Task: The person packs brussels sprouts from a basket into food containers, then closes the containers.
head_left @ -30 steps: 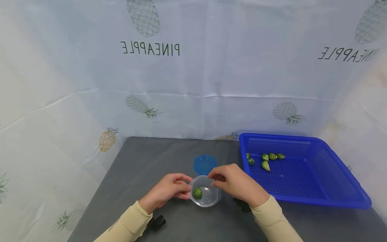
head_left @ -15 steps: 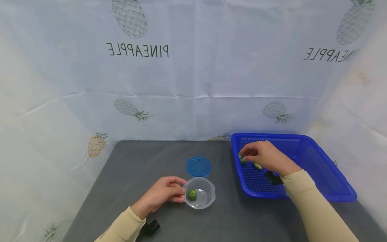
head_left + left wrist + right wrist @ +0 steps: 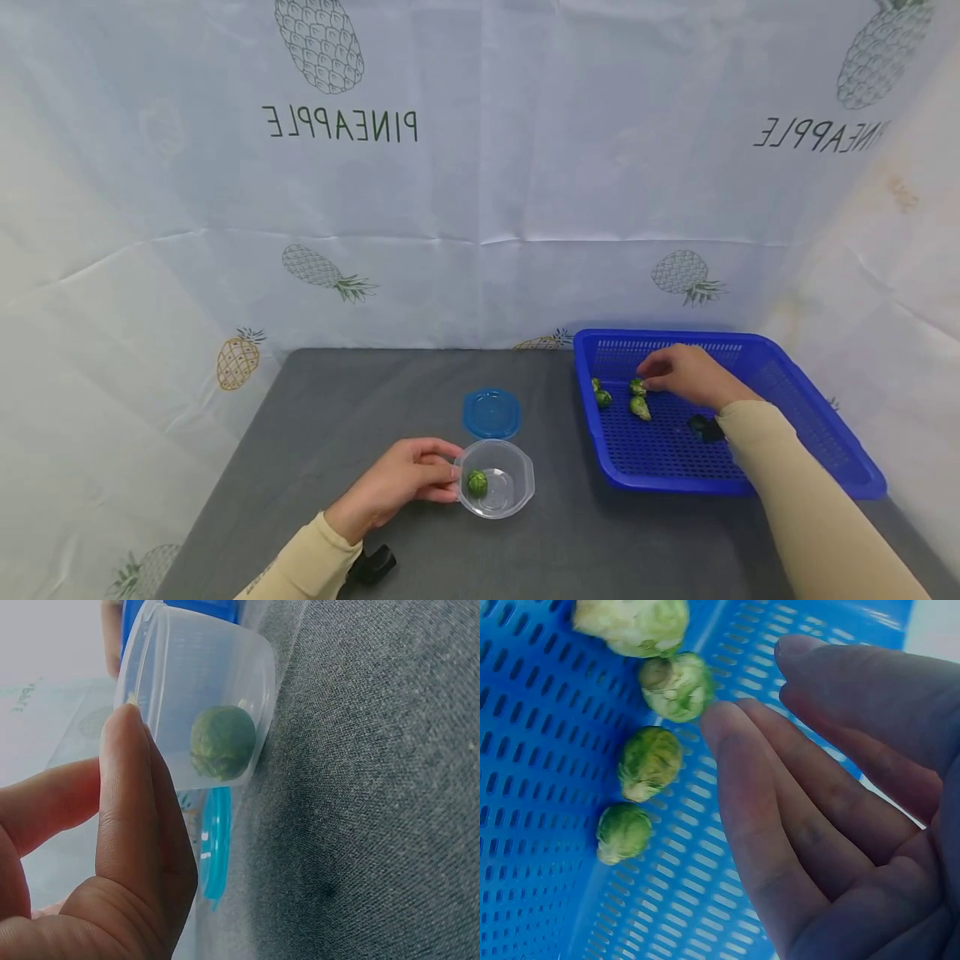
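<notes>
My left hand [image 3: 408,479] pinches the rim of a clear plastic container [image 3: 517,479] standing on the table. One Brussels sprout [image 3: 477,483] lies inside it, on the side near my fingers; the left wrist view shows this sprout [image 3: 223,742] through the wall. My right hand [image 3: 690,377] is down in the blue basket, over several Brussels sprouts. Seen from the right wrist, nothing lies between thumb and fingers of the right hand [image 3: 840,802]. Its fingertips come close to one pale green sprout [image 3: 676,686]; whether they touch cannot be told.
Just behind the container lies a blue lid [image 3: 491,413] on the grey table [image 3: 390,392]. The blue perforated basket [image 3: 652,483] takes up the table's right side. A white curtain [image 3: 480,183] printed with pineapples hangs around the table.
My right hand has gone from the container's rim to the basket, first to its left side, then slightly right. The left hand keeps hold of the container. The head view has shifted slightly.
</notes>
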Action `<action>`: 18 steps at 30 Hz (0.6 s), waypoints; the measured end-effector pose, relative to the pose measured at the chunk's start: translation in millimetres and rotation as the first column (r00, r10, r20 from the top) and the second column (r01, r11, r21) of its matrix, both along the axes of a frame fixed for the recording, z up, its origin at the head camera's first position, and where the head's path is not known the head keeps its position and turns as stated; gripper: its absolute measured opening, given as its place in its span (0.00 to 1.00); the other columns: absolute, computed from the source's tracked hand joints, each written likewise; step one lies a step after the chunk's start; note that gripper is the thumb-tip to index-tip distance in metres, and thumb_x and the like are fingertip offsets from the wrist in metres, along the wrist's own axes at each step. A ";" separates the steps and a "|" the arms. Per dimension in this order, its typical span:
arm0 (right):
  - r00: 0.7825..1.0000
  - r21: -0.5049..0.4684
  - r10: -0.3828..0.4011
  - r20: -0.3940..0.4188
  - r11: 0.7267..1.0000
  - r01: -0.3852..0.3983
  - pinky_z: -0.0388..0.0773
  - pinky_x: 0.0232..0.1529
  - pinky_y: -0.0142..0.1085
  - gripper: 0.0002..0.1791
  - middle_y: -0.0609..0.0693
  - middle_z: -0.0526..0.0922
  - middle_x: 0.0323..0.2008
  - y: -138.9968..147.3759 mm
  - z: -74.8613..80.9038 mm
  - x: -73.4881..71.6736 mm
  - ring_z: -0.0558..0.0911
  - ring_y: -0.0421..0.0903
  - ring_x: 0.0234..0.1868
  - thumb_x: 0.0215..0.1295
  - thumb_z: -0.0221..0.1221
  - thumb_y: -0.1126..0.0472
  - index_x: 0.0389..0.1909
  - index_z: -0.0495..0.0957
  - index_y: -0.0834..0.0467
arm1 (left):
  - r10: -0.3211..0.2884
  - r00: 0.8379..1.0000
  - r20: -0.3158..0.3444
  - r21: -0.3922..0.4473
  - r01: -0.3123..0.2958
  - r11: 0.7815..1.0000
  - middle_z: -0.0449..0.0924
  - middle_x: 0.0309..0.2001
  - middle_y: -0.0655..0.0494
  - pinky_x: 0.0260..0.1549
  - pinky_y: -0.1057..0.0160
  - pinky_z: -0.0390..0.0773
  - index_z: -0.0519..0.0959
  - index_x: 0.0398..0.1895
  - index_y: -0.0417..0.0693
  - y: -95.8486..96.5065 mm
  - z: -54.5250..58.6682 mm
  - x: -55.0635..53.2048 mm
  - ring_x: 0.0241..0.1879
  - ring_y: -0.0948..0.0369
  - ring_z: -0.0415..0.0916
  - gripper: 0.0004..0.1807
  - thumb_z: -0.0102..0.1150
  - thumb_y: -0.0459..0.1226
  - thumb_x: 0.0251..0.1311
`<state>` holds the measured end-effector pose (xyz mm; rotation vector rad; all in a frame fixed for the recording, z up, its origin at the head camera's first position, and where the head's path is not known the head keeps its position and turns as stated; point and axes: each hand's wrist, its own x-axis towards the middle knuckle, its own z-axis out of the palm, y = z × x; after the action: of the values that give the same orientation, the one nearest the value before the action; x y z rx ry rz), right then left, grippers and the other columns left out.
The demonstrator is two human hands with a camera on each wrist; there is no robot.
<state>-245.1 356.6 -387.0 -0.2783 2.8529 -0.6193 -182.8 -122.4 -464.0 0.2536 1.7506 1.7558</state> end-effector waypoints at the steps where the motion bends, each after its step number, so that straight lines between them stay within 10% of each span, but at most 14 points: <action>1: 1.000 0.006 -0.002 0.002 1.000 0.002 0.88 0.55 0.58 0.16 0.60 0.92 0.50 -0.1 -1.3 -2.5 0.89 0.59 0.52 0.74 0.67 0.62 0.57 0.87 0.66 | 0.001 1.000 0.000 0.001 -0.001 1.000 0.91 0.41 0.48 0.46 0.62 0.93 0.76 0.68 0.29 -0.2 0.1 0.0 0.38 0.63 0.90 0.24 0.66 0.33 0.74; 18: 1.000 0.130 -0.002 0.020 0.992 0.000 0.89 0.50 0.59 0.17 0.70 0.89 0.49 -11.8 -16.9 -28.9 0.88 0.68 0.51 0.65 0.72 0.64 0.49 0.87 0.72 | 0.012 1.000 -0.001 0.000 -0.012 1.000 0.91 0.42 0.46 0.46 0.61 0.93 0.78 0.66 0.30 -0.2 -0.7 0.9 0.38 0.62 0.90 0.23 0.66 0.32 0.73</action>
<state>-274.0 344.9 -403.9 -0.2477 2.8581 -0.4316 -181.9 -122.6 -464.6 0.2449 1.7564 1.7643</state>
